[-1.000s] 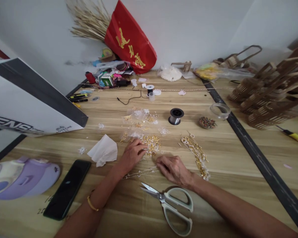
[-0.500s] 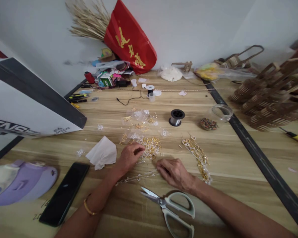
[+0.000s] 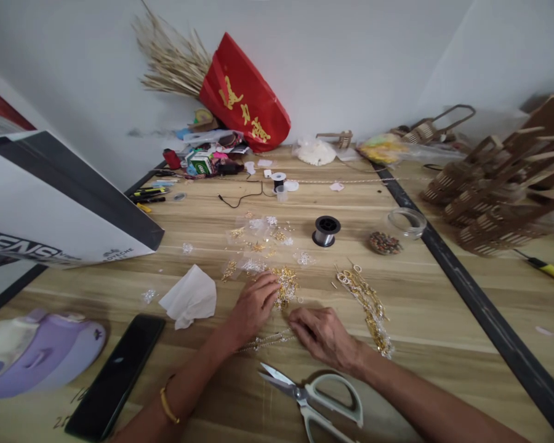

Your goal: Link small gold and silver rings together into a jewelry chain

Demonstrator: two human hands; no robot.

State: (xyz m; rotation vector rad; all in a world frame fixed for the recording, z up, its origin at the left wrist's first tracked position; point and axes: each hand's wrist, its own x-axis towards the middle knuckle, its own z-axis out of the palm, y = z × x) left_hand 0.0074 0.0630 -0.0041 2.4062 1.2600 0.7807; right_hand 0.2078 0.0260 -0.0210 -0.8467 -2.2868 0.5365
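My left hand lies over the left side of a pile of small gold and silver pieces, its fingers together and bent; what is under the fingertips is hidden. My right hand is closed in a pinch at the right end of a thin silver chain, which runs left across the wood and passes behind my left wrist. White-handled scissors lie spread below my right hand. To the right rests a bundle of gold and silver chains.
Small bags of findings lie beyond the pile, with a wire spool and a bead jar to their right. A tissue, phone and white box stand or lie left. Wooden baskets crowd the right.
My left hand has moved right and onto the pile, with its fingers now laid over the pieces. My right hand has stayed by the chain end. The camera view has tilted slightly up.
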